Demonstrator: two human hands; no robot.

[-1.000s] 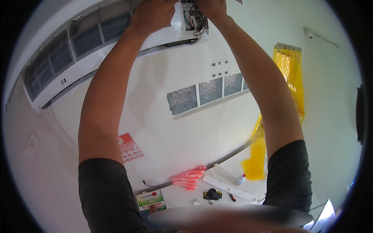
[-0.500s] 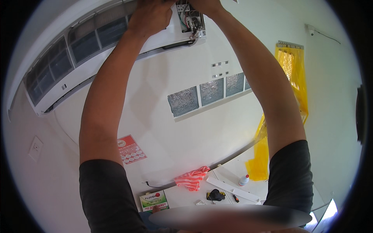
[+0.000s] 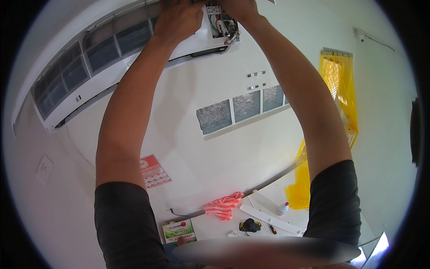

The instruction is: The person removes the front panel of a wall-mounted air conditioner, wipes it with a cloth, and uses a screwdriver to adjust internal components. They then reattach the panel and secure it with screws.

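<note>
Both arms reach overhead to a white wall-mounted air conditioner (image 3: 112,58), its front cover off so the dark filter panels show along its length. The left hand (image 3: 179,20) rests on the unit's casing just left of the open wiring compartment (image 3: 222,24), knuckles toward the camera and fingers curled over the upper edge; whether they grip anything cannot be told. The right hand (image 3: 239,8) sits at the top edge of the picture, directly above the compartment's bundle of coloured wires, and is cut off by the frame, so how far its fingers are open cannot be told either. The compartment lies at the right end of the unit, between the two hands, with bare white wall beyond it. Below, a row of frosted glass blocks (image 3: 244,107) is set into the wall, and a yellow strip curtain (image 3: 342,94) hangs well to the right. A red sign (image 3: 153,171) is fixed low on the wall by the left upper arm. Far beneath, on the floor, lie a red-striped cloth (image 3: 224,205), a white plank (image 3: 268,218), a small white bottle (image 3: 282,208), a dark tool (image 3: 250,225) and a green-and-white box (image 3: 179,232), all well apart from the arms.
</note>
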